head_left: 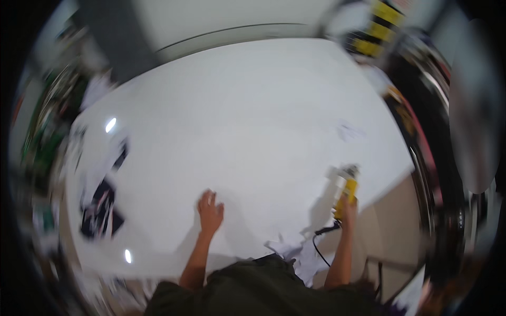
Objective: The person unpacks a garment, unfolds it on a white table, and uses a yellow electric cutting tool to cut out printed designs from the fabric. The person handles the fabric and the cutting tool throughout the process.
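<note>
My right hand (349, 211) is wrapped round a yellow corded power tool (350, 188) near the right front edge of the white table (237, 116). The tool has a grey metallic head at its far end, and a black cord (316, 247) runs from its near end down towards my body. Blur hides the exact kind of tool. My left hand (211, 213) is over the table left of the tool, fingers somewhat apart, holding nothing. Whether it touches the tabletop I cannot tell.
Dark and white fabric pieces (103, 210) lie on the table's left side. White scraps (300, 255) are bunched at the near edge by the cord. Blurred shelves or piles line the left, and a yellow-and-black striped object (377, 29) stands beyond the far right corner.
</note>
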`<state>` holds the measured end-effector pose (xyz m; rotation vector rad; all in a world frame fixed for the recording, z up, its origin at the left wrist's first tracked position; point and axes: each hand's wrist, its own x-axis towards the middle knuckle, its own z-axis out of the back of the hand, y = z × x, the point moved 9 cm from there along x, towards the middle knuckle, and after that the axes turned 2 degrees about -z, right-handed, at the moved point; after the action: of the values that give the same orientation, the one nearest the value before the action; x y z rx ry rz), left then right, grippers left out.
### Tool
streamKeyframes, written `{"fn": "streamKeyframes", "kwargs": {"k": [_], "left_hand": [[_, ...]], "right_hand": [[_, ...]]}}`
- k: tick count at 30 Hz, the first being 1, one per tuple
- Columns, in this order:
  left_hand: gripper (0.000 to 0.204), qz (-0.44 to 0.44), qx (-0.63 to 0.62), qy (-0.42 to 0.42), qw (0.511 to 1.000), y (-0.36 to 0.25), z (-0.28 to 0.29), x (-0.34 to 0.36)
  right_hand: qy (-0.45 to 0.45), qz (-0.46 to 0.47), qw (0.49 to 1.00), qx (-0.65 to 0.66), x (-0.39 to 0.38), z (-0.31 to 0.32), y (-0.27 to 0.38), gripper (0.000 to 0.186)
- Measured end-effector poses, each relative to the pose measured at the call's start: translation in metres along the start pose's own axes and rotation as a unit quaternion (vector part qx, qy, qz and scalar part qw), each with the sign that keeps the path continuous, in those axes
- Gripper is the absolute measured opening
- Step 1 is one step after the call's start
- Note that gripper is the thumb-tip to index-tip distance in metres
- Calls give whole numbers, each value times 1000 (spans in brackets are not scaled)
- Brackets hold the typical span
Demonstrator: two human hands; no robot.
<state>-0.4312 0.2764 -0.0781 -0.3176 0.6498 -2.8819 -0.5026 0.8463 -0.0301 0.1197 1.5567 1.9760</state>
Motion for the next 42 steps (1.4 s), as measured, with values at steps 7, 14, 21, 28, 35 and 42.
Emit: {"fn": "streamKeyframes", "kwargs": {"k": [7, 14, 21, 28, 35, 42], "left_hand": [[59, 350, 129, -45, 927, 141, 112, -237], [50, 615, 167, -185, 748, 149, 127, -488], [48, 456, 166, -321, 813, 266, 244, -378], [73, 378, 129, -261, 879, 380, 292, -166], [29, 321, -267, 65, 906, 376, 255, -170], [63, 204, -665, 239, 678, 288, 239, -266]], "right_hand": [[62, -19, 996, 56, 69, -39, -36, 62], [39, -16, 985, -168, 126, -54, -55, 80], [-238, 103, 819, -512, -5, -125, 77, 79], [188, 487, 825, -216, -148, -561, 83, 67], [462, 526, 681, -214, -461, -943, 148, 80], [331, 723, 606, -22, -605, -1045, 190, 58]]}}
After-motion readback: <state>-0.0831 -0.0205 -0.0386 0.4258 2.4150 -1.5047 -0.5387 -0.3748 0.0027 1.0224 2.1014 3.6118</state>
